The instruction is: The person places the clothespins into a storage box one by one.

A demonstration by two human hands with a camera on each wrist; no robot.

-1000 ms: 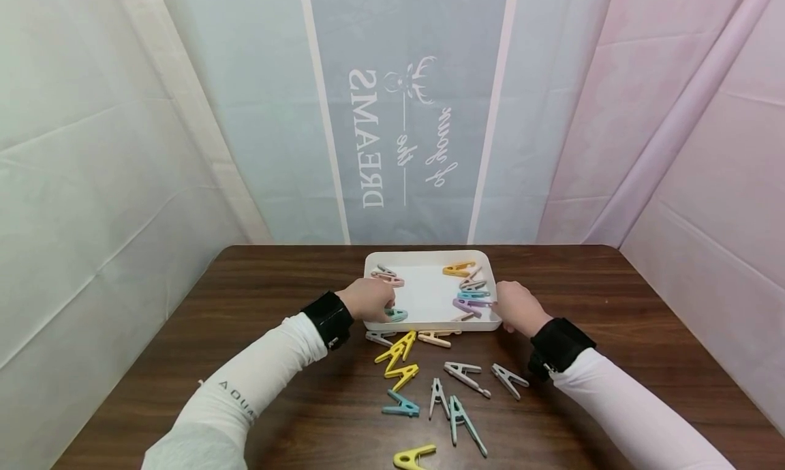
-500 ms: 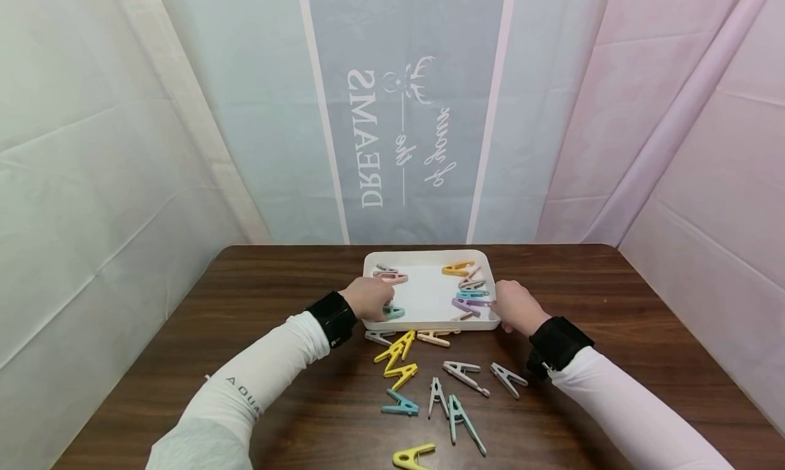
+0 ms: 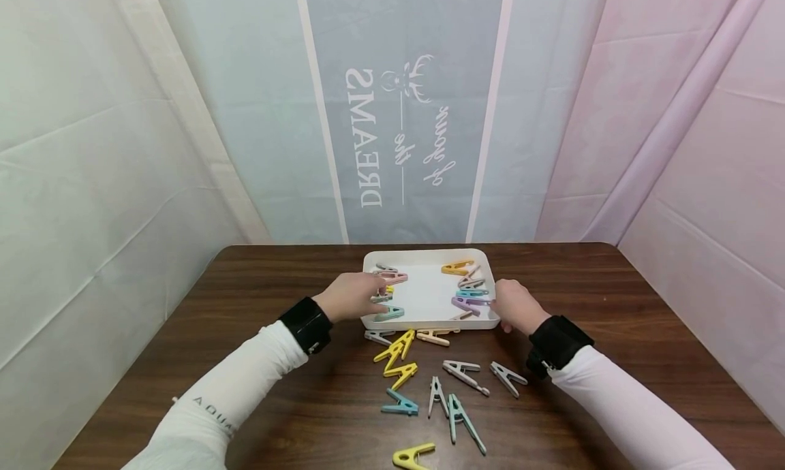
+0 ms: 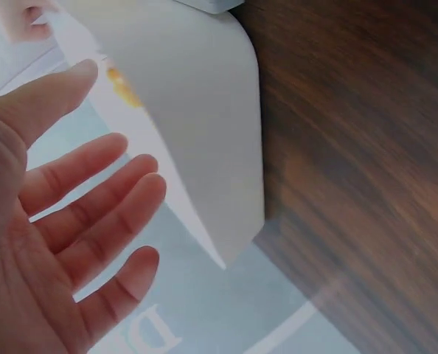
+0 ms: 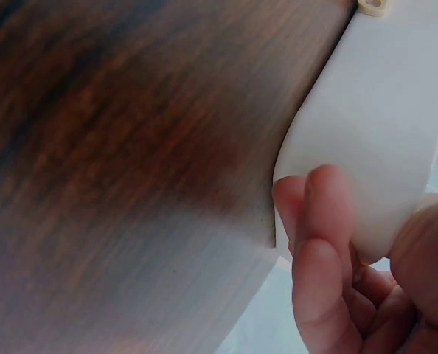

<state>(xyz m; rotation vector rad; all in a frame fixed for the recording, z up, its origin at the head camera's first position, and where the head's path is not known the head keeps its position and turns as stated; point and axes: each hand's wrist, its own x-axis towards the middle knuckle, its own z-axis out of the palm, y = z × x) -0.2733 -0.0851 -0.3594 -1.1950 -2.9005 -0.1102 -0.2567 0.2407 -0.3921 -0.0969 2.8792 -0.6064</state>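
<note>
A white tray (image 3: pixel 423 324) holds several clothespins, among them an orange clothespin (image 3: pixel 456 268), a purple clothespin (image 3: pixel 467 302) and a pink clothespin (image 3: pixel 392 278). My left hand (image 3: pixel 351 295) is over the tray's left edge. In the left wrist view the same hand (image 4: pixel 79 199) has its fingers spread and nothing between them. By its fingertips lie a pale green clothespin (image 3: pixel 392 312) and a partly hidden yellow one. My right hand (image 3: pixel 518 306) grips the tray's right front corner. Seen from the right wrist, its fingers (image 5: pixel 326 214) are curled against the outer wall.
In front of the tray, several clothespins are scattered on the dark wooden table (image 3: pixel 294 388). These include a yellow clothespin (image 3: pixel 401 373), a blue clothespin (image 3: pixel 401 404), a grey clothespin (image 3: pixel 508 379) and a green clothespin (image 3: pixel 463 422). A printed curtain (image 3: pixel 405 116) hangs behind the table.
My left hand has let go of a clothespin at the tray's left side and drawn back leftward with fingers opening. A bit of yellow shows inside the tray there. The right hand stays put.
</note>
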